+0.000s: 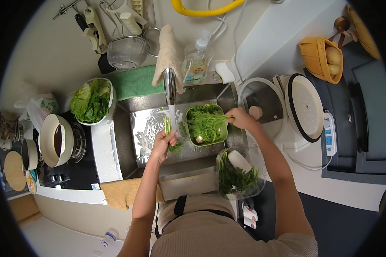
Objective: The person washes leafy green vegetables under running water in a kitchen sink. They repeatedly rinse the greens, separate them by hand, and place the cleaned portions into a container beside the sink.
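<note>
My left hand [162, 144] grips a small bunch of leafy green herbs [167, 123], its pale stems pointing up beside the stream of water [171, 114] from the faucet [169, 86]. Over a green square basin [224, 135], my right hand [241, 119] holds another bunch of feathery greens [207, 120] by the stems. The leaves of that bunch rest on more greens in the basin, which stands in the steel sink [125, 144]. White peeled strips [143, 141] lie wet on the sink floor.
A clear tub [263, 180] with greens and a white radish-like piece stands at the sink's front right. Left are a lettuce-filled white container [111, 112] and a pot of dark liquid [58, 141] on the stove. A soap bottle [196, 67] and glass lid [283, 112] stand behind and right.
</note>
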### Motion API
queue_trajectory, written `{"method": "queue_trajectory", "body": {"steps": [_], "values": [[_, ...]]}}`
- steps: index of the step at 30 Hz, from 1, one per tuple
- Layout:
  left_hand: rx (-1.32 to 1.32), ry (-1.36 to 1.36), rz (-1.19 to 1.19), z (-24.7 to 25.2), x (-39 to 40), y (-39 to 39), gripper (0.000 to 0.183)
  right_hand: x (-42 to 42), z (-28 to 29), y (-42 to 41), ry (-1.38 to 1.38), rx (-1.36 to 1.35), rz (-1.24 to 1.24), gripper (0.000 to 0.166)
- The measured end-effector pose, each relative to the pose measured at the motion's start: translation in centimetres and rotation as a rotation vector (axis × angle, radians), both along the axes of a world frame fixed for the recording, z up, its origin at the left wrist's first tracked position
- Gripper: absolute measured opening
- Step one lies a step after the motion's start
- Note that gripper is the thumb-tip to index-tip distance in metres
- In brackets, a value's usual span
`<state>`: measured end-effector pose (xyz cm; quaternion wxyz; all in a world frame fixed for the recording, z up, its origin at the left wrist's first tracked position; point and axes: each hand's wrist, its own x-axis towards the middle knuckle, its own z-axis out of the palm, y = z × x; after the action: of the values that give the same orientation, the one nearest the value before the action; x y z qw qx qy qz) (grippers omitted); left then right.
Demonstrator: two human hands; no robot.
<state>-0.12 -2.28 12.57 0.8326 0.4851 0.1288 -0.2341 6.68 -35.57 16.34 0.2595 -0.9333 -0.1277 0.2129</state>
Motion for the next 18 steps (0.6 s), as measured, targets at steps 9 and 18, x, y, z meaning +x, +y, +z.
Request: {"method": "queue_trajectory", "body": {"steps": [9,18], "values": [[-0.022,-0.069,-0.021,-0.1,0.1,0.6,0.022,-1.7,4.9,0.5,-0.146,-0.030,0.031,0.021],[-0.015,-0.164,-0.119,3.8,2.4,3.9,0.021,0.3,11.6,7.9,0.057,-0.180,0.393,0.023]]}}
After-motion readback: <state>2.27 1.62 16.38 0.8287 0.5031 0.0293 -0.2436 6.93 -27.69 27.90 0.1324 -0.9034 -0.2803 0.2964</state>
